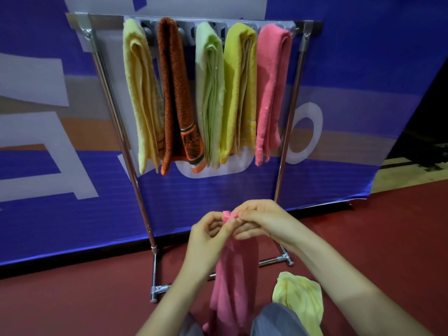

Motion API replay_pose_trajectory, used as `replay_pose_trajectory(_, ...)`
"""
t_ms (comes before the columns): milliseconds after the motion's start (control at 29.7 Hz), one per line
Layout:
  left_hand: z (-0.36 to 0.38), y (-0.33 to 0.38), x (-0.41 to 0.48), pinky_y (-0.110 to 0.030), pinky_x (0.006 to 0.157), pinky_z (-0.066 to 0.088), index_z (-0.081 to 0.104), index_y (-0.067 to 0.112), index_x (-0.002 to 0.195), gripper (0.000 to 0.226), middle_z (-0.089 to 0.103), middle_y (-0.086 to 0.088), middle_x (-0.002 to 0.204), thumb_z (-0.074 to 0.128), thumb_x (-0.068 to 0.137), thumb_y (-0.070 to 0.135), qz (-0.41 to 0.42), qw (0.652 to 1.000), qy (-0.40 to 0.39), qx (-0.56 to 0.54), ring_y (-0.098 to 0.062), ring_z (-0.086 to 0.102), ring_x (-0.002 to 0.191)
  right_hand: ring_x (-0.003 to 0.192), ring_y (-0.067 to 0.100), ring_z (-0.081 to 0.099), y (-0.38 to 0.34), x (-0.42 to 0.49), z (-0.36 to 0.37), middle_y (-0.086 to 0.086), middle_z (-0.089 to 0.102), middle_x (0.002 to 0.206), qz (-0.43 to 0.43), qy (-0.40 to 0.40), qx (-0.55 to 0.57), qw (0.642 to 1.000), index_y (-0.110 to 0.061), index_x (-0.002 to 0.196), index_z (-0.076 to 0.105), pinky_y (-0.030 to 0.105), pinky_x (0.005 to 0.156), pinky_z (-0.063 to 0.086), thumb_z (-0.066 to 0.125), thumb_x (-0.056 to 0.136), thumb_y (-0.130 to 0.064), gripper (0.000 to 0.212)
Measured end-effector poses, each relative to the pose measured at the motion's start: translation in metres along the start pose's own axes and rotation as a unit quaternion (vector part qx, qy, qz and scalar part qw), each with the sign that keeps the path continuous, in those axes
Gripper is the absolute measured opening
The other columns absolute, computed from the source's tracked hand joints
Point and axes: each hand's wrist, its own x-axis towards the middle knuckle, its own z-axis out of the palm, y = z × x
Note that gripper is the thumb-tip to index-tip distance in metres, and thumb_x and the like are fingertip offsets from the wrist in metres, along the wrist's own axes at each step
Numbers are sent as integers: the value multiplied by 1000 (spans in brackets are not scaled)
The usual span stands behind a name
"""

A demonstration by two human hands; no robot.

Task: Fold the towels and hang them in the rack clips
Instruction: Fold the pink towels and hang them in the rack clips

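- My left hand (208, 235) and right hand (261, 221) meet in front of me, low before the rack (121, 132).
- Both grips are narrow: the fingertips of each hand pinch the top edge of the pink towel (232, 275), and the two hands touch there.
- The pink towel hangs straight down from that pinch in a long bunched strip, its lower end falling between my knees (278, 318).
- Five folded towels hang side by side from the rack's top bar. From left to right they are a pale yellow towel (140, 93), a rust-brown towel (174, 93), a pale green towel (209, 93), a yellow-green towel (238, 93) and a second pink one (271, 88).
- The grey clips (189, 30) show only between the towel tops, so I cannot tell just how each one bites.
- A loose yellow towel (300, 297) lies crumpled on the red floor (72, 306), just beside my right knee.
- A blue banner (60, 202) stands behind the rack.
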Motion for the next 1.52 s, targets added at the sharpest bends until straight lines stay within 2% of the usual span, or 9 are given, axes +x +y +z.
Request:
replay_pose_trajectory(370, -6, -1, -6, -6, 59, 41, 58, 10, 75, 16, 60, 9, 60, 50, 88, 5, 15, 999, -28, 43, 6, 53, 59, 58, 13, 67, 16, -1, 3, 2, 68, 59, -18, -50, -28, 998, -10, 82, 55, 21, 60, 57, 41, 92, 0, 20)
replay_pose_trajectory(505, -15, 4, -6, -9, 56, 37, 56, 10, 75, 17, 52, 9, 62, 47, 90, 11, 31, 997, -20, 71, 3, 45, 57, 47, 11, 61, 24, -5, -4, -3, 62, 48, -39, -88, -106, 990, -15, 85, 50, 18, 49, 49, 44, 92, -4, 14)
replay_pose_trajectory(808, -38, 16, 4, -13, 57, 35, 50, 13, 73, 22, 47, 5, 67, 42, 93, 17, 35, 989, 32, 137, 1, 42, 58, 36, 3, 54, 45, -4, -30, -6, 53, 35, 68, -151, -267, 949, -18, 69, 44, 13, 39, 39, 49, 92, -20, 24)
replay_pose_trajectory(909, -44, 12, 6, -11, 61, 37, 53, 9, 75, 21, 54, 3, 70, 45, 92, 16, 38, 984, 52, 165, -1, 47, 64, 36, 1, 53, 50, -6, -37, -5, 57, 48, 66, -93, -318, 941, -19, 67, 43, 12, 36, 38, 51, 91, -19, 25)
replay_pose_trajectory(1111, -48, 7, 15, -5, 64, 38, 57, 17, 76, 18, 61, 8, 76, 47, 91, 13, 46, 973, 87, 207, 15, 52, 68, 54, -1, 50, 33, -3, -54, 1, 53, 65, -130, 142, -211, 958, -16, 68, 51, 20, 53, 49, 59, 84, -8, 19)
replay_pose_trajectory(1246, -38, 34, 23, -7, 63, 37, 50, 25, 75, 22, 54, 8, 73, 43, 93, 15, 103, 972, 113, 180, 11, 50, 67, 60, 3, 48, 5, -4, -57, -3, 53, 62, -229, 219, -271, 909, -20, 67, 52, 23, 59, 40, 63, 81, -25, 18)
replay_pose_trajectory(1313, -36, 52, 31, -6, 64, 37, 50, 23, 79, 20, 52, 12, 75, 39, 95, 16, 128, 969, 123, 171, 14, 49, 68, 55, 5, 43, -18, -7, -58, -8, 48, 57, -295, 260, -342, 853, -20, 72, 52, 26, 55, 36, 55, 78, -43, 24)
replay_pose_trajectory(1414, -38, 76, 43, -4, 63, 36, 49, 18, 84, 20, 49, 12, 77, 33, 96, 20, 135, 970, 142, 147, 17, 47, 66, 62, 7, 43, -59, -12, -57, -10, 49, 66, -391, 268, -442, 762, -15, 77, 57, 31, 58, 39, 47, 81, -45, 32)
replay_pose_trajectory(1515, -40, 89, 47, -5, 61, 36, 44, 23, 75, 26, 45, 11, 73, 31, 97, 22, 155, 965, 140, 158, 14, 45, 62, 58, 13, 47, -88, -16, -66, 2, 55, 67, -393, 245, -460, 758, -11, 75, 57, 30, 59, 41, 50, 79, -47, 36)
